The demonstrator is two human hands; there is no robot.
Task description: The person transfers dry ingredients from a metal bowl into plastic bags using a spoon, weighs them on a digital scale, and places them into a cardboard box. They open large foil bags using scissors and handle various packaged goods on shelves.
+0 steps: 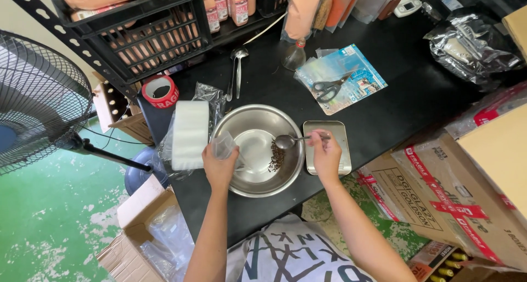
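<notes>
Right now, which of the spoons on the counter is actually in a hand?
The spoon over the steel bowl, its handle pinched by the right hand. The other spoons lie untouched near the black crate.

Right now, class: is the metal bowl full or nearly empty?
Nearly empty. The metal bowl shows mostly bare shiny bottom, with only a small dark pile of spice near the spoon.

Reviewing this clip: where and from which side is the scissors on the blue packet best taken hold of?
Take the scissors by the dark looped handles at their lower-left end, coming from above on the bowl side. They lie flat on the blue packet, blades pointing up-right, so the loops offer the safest grip.
</notes>
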